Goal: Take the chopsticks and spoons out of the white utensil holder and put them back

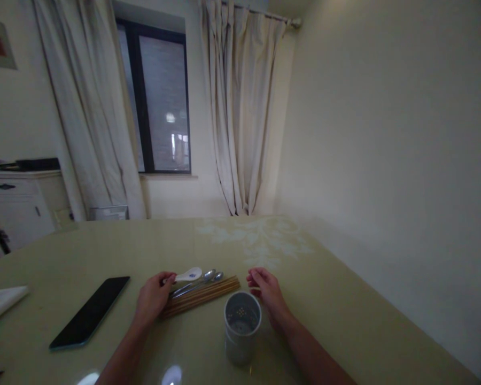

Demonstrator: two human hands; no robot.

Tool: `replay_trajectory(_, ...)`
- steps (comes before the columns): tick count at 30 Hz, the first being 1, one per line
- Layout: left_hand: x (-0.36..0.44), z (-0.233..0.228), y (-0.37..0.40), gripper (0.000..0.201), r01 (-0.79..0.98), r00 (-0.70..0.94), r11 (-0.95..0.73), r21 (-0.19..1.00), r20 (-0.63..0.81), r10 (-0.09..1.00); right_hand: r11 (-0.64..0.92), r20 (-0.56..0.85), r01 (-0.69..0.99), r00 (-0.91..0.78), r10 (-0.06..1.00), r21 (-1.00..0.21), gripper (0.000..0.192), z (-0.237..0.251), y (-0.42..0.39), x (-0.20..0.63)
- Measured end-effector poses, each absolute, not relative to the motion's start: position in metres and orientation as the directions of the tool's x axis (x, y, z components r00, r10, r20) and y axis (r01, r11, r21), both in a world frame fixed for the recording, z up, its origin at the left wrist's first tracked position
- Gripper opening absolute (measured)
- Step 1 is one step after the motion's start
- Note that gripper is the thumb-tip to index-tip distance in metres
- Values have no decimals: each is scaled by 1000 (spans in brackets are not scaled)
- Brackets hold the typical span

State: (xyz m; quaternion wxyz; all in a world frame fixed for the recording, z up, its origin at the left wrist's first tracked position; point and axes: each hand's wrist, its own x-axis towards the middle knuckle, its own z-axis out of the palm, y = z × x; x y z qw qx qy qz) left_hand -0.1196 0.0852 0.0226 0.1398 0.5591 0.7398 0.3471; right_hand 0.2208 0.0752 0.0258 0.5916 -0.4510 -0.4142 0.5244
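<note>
Left-hand grip: I read the left hand as nearly closed, thumb and fingertips pinching the handle end of the white ceramic spoon.
Ceramic spoon position: The handle runs into the fingertips; the blue-marked bowl points away from them, to the right.
Metal spoons: Two metal spoons lie side by side between the ceramic spoon and the chopsticks, bowls to the right.
Chopsticks: The bundle of wooden chopsticks lies on the near side of the metal spoons, its left end just beside the left hand; I cannot tell whether they touch.
Right-hand grip: I see the right hand half open, fingers loosely curled, holding nothing visible.
Utensil holder: The grey cylindrical utensil holder stands upright in front of the right hand, mouth up, small holes showing at its inner base. Contact with the hand cannot be confirmed.
Table, left side: On the table, a black-screened device lies flat, apart from the left hand.
</note>
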Motion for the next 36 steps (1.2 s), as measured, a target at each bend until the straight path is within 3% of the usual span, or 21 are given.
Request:
replay_trajectory(5,-116,19,86,40,766,-344,156,623,194,919,46,26,-258,79,997,-965,61,31,73,222)
replay_trajectory(8,-114,20,84,40,785,-339,157,599,203,919,95,137,-271,-137,981,-958,68,40,68,230)
replay_trajectory(12,-103,24,78,40,892,-287,92,442,398,871,140,238,-206,-605,760,-968,87,58,56,248)
replay_trajectory(15,-87,25,72,33,960,-31,-125,249,542,840,137,209,-157,-734,647,-978,117,68,47,254)
replay_trajectory(18,-71,21,69,30,915,249,-375,150,523,815,192,201,-94,-701,684,-977,103,70,41,246)
replay_trajectory(20,-66,14,69,40,903,304,-414,113,510,804,241,222,-56,-626,747,-969,94,67,39,235)
replay_trajectory(25,-70,-5,80,48,936,280,-345,68,447,850,376,316,74,-409,856,-923,86,55,45,206)
replay_trajectory(33,-70,-6,87,51,955,228,-278,98,352,908,412,350,108,-360,864,-905,78,58,72,175)
replay_trajectory(36,-69,-4,87,51,965,200,-243,93,336,921,397,345,112,-323,881,-911,89,48,76,172)
